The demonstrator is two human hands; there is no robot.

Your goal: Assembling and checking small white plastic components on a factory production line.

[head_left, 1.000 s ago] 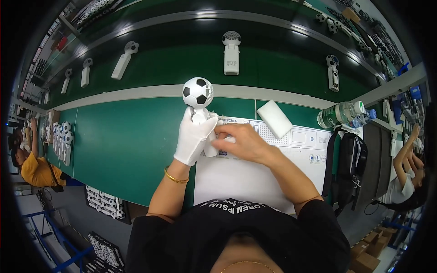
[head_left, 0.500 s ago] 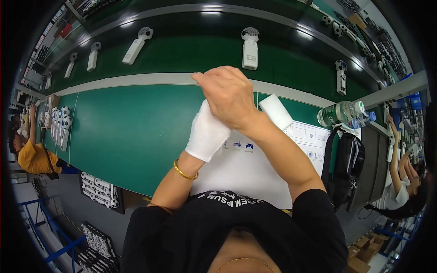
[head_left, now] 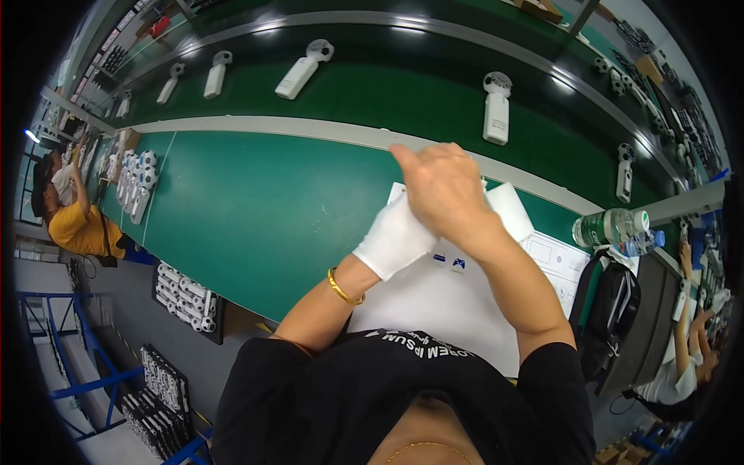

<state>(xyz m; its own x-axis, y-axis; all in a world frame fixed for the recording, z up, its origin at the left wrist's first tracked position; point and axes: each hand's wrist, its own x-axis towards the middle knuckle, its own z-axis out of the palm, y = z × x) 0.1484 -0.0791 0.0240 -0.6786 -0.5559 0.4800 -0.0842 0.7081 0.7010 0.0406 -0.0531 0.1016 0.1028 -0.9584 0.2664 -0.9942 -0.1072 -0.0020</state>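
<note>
Left of the white block (head_left: 509, 211), right hand (head_left: 446, 188) partly hid gloved left hand (head_left: 397, 237), grips indiscernible; seemingly mid-handling, next needing steadiness.

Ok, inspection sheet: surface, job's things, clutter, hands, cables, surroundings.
Surface: flat green benchtop, partly covered.
Job's things: large white printed sheet; white rectangular block near its far edge; anything held is hidden.
Clutter: clear plastic bottles, black bag.
Hands: white-gloved left hand, bare right hand overlapping it; grip unclear.
Cables: nothing certain seen.
Surroundings: white ball-topped devices on dark-green strip; person in yellow shirt, left.
</note>
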